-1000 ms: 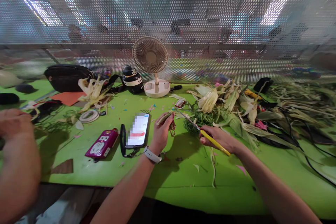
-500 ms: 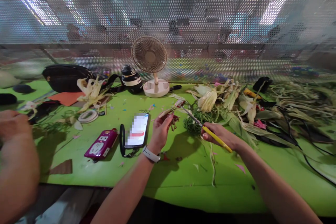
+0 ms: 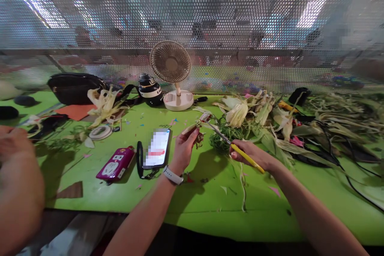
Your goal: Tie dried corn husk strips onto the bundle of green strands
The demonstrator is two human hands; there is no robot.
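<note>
My left hand (image 3: 184,149), with a white band on its wrist, pinches a small bundle of dried husk (image 3: 199,138) over the middle of the green table (image 3: 204,204). In my right hand (image 3: 250,154) are yellow-handled tweezers or a similar slim metal tool (image 3: 247,159), its grey tip pointing up and left toward the bundle. Whether the tip touches the bundle is too small to tell. Behind the tool lies a tangle of green strands (image 3: 225,138). Pale corn husks (image 3: 237,114) are heaped beyond it to the right.
A phone (image 3: 157,148) and a purple case (image 3: 115,165) lie left of my left hand. Behind stand a fan (image 3: 170,62) and a black bottle (image 3: 150,90). Black cables (image 3: 345,170) cross the right side. Another person's arm (image 3: 19,184) reaches in at the far left.
The husk bundle in my left hand has turned very slightly. Otherwise both my hands stay nearly where they were. The other person's arm at the left has shifted a little.
</note>
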